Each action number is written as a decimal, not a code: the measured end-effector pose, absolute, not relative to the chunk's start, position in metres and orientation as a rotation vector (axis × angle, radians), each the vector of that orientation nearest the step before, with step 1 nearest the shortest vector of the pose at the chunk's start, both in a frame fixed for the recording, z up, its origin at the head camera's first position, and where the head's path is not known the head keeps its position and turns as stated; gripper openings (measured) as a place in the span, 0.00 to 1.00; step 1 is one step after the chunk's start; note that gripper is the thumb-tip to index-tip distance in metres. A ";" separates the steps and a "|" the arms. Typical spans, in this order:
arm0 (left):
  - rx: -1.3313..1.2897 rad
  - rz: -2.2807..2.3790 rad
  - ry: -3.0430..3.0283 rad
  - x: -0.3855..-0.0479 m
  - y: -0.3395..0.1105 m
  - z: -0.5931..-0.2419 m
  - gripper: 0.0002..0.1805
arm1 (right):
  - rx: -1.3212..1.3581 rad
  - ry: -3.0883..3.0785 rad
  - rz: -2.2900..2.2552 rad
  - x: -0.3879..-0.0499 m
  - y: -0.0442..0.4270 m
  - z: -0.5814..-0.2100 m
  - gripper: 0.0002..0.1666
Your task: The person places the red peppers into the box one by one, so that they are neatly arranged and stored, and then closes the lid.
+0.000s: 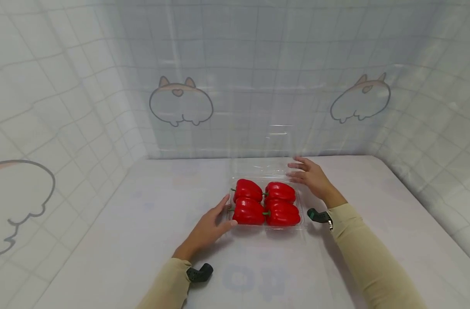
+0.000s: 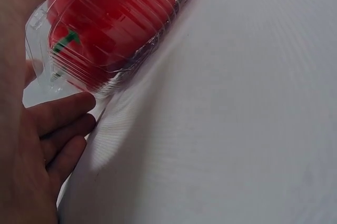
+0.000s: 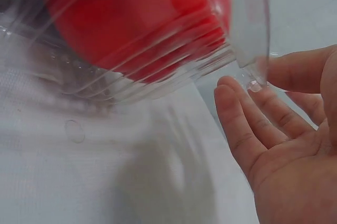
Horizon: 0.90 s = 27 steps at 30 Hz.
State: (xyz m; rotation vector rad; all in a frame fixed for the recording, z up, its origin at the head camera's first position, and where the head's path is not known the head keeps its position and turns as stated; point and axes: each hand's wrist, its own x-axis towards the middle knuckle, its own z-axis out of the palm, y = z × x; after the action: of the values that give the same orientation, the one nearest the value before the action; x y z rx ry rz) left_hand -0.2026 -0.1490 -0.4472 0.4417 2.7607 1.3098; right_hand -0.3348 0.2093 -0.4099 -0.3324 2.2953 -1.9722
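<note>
Several glossy red bell peppers (image 1: 248,211) with green stems lie in two rows in a clear plastic clamshell box (image 1: 285,228). Its transparent lid (image 1: 261,165) stands raised at the back. My left hand (image 1: 209,228) is at the box's left side, thumb by the front corner and fingers extended along the edge. In the left wrist view, the fingers (image 2: 66,113) lie beside the ribbed wall. My right hand (image 1: 311,175) is at the back right corner, fingers spread near the hinge. The right wrist view has its thumb (image 3: 297,71) at the rim, with loosely extended fingers below.
The box rests on a white-covered table (image 1: 173,184). A pale grid-patterned curtain (image 1: 266,51) with cartoon animal outlines encloses the back and sides. Dark devices are worn at the left wrist (image 1: 200,273) and right wrist (image 1: 318,215).
</note>
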 end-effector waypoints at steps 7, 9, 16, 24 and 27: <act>0.472 1.314 2.743 -0.200 -0.150 -0.448 0.50 | -0.364 2.330 -1.959 -0.333 0.210 -0.409 0.39; 0.461 1.325 2.741 -0.199 -0.149 -0.448 0.50 | -0.389 2.342 -1.955 -0.332 0.210 -0.408 0.39; 0.438 1.324 2.760 -0.198 -0.146 -0.448 0.50 | -0.392 2.355 -1.952 -0.330 0.210 -0.402 0.39; 0.419 1.324 2.762 -0.200 -0.141 -0.450 0.50 | -0.448 2.202 -2.116 -0.328 0.213 -0.397 0.28; 0.407 1.312 2.772 -0.201 -0.141 -0.451 0.50 | -0.479 2.142 -2.117 -0.328 0.216 -0.396 0.30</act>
State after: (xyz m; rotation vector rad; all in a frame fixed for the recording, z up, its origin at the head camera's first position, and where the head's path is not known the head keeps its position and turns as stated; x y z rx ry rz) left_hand -0.2005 -0.1406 -0.4511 0.4074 2.7723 1.3121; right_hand -0.3276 0.2156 -0.3961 -0.4791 2.1424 -2.1171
